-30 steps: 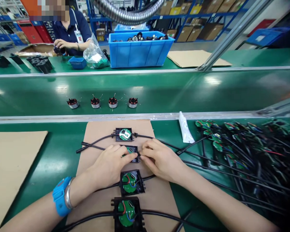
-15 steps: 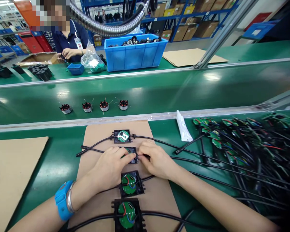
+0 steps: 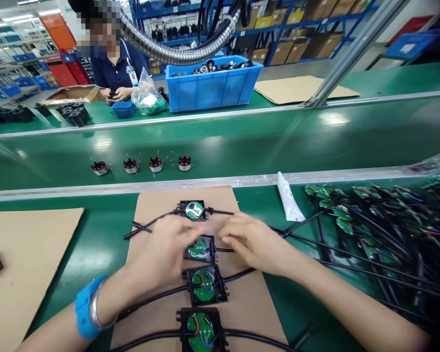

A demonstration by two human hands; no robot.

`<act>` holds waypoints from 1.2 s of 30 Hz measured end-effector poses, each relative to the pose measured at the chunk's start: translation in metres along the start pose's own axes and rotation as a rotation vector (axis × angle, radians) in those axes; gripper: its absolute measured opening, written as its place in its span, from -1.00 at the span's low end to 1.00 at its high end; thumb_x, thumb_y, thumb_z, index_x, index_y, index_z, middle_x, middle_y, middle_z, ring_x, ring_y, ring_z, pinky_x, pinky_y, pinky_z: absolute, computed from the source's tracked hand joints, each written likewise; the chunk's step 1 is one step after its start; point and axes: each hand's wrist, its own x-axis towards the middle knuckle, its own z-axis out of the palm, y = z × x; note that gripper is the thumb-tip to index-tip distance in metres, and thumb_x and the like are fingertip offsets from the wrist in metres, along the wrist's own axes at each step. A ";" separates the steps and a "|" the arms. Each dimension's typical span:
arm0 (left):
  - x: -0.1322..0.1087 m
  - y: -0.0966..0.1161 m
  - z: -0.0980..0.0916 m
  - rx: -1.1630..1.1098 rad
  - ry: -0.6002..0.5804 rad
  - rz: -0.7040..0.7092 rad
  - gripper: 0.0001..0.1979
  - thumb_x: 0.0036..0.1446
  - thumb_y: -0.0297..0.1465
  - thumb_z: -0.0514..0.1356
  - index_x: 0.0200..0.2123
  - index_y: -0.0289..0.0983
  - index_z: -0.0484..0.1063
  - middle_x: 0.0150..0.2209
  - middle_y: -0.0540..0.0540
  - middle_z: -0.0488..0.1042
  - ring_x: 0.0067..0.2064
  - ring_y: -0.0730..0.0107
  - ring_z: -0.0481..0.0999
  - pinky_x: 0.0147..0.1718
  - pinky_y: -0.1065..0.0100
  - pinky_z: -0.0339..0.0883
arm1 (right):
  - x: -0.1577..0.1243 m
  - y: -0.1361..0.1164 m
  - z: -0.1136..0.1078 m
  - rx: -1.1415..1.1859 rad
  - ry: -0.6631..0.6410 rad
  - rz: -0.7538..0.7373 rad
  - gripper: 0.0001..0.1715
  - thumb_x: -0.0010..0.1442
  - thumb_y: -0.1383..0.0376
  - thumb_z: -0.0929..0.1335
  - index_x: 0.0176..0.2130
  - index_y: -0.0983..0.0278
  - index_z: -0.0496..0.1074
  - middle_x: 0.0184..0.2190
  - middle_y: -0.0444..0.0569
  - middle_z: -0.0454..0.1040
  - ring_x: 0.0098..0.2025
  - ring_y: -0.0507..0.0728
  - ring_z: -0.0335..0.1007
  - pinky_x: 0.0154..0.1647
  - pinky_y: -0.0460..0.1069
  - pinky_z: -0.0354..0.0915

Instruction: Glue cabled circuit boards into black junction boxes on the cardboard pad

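Hands mid-frame: left hand [image 3: 165, 252] and right hand [image 3: 251, 242] sit beside the black box [image 3: 211, 254], lying open so its green board [image 3: 198, 248] shows. Fingers [image 3: 230, 238] bent; grip too blurry to tell.

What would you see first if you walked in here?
The left hand and right hand are over a column of four black boxes with green boards, on a cardboard mat. A blue bin sits across the belt, and cables heap on the right.
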 end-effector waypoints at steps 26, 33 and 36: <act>0.032 -0.041 -0.014 0.067 -0.138 -0.334 -0.70 0.26 -0.38 -0.10 -0.22 -0.30 0.40 -0.24 -0.14 0.48 -0.23 0.17 0.48 -0.25 0.19 0.30 | 0.066 -0.025 -0.026 -0.532 -0.256 0.133 -0.81 0.20 0.41 0.17 -0.29 0.32 0.35 -0.31 0.00 0.44 -0.30 0.17 0.38 -0.41 0.02 0.06; 0.030 -0.044 -0.013 0.068 -0.172 -0.346 -0.72 0.26 -0.38 -0.11 -0.21 -0.28 0.38 -0.24 -0.13 0.48 -0.23 0.19 0.47 -0.24 0.21 0.29 | 0.072 -0.022 -0.028 -0.468 -0.280 0.163 -0.61 0.15 0.42 0.18 -0.08 0.24 0.42 -0.22 -0.05 0.49 -0.21 0.17 0.43 -0.27 0.01 0.20; 0.030 -0.045 -0.012 0.058 -0.180 -0.347 -0.72 0.26 -0.38 -0.11 -0.21 -0.28 0.37 -0.24 -0.12 0.48 -0.23 0.19 0.47 -0.25 0.21 0.28 | 0.076 -0.015 -0.026 -0.459 -0.301 0.116 -0.49 0.17 0.42 0.18 0.03 0.12 0.44 -0.15 -0.06 0.51 -0.13 0.16 0.44 -0.21 0.00 0.23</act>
